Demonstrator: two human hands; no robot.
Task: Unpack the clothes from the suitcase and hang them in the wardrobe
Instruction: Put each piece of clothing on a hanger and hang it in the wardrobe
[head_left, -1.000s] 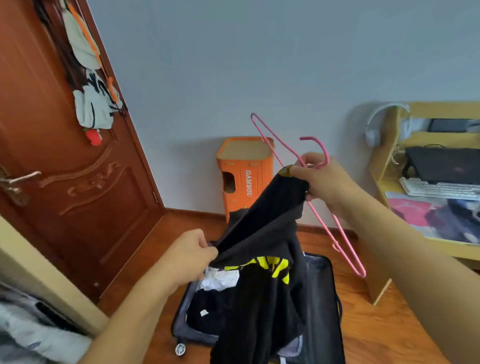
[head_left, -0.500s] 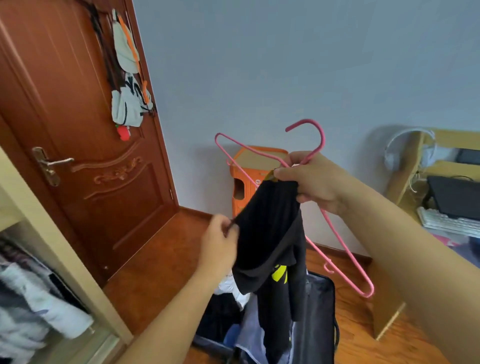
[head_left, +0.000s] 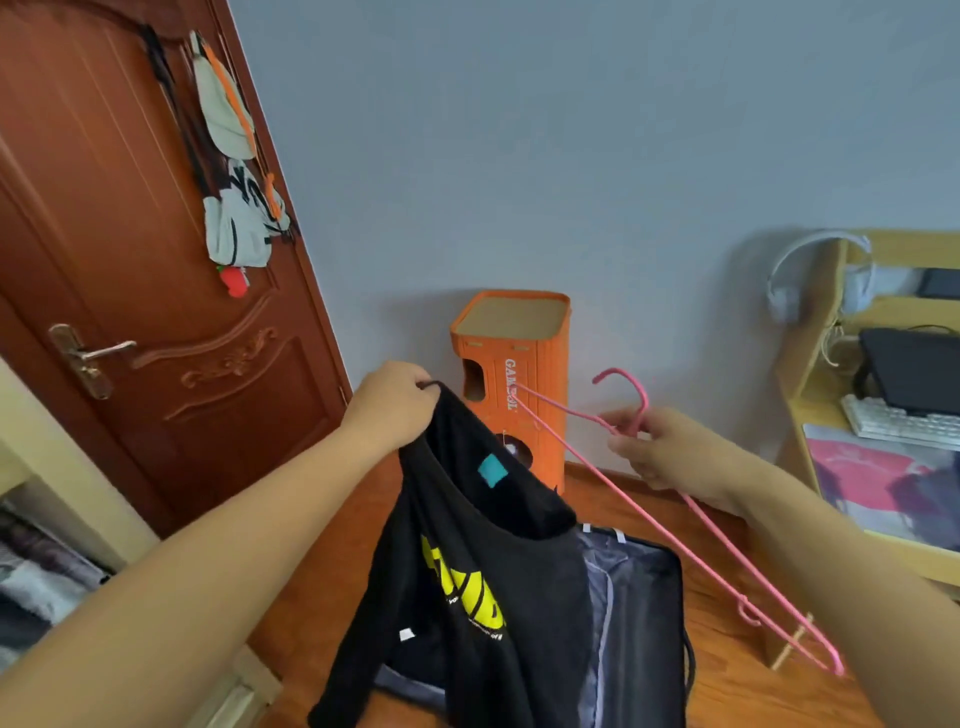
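A black top (head_left: 483, 571) with a yellow print and a teal neck label hangs from my left hand (head_left: 389, 410), which grips it at the collar. My right hand (head_left: 660, 447) holds a pink hanger (head_left: 675, 512) just below its hook, to the right of the top and apart from it; the hanger's far tip points toward the orange box. Below lies the open dark suitcase (head_left: 634, 613) on the wooden floor, mostly hidden behind the top. The wardrobe (head_left: 57, 519), with folded clothes inside, shows at the lower left edge.
An orange box-shaped stool (head_left: 511, 374) stands against the grey wall. A brown door (head_left: 130, 291) with bags hung on it is at the left. A wooden desk (head_left: 878, 457) with a keyboard, laptop and headphones is at the right.
My right hand let go of the top and moved right and down with the hanger. My left hand rose and now holds the top alone by its collar.
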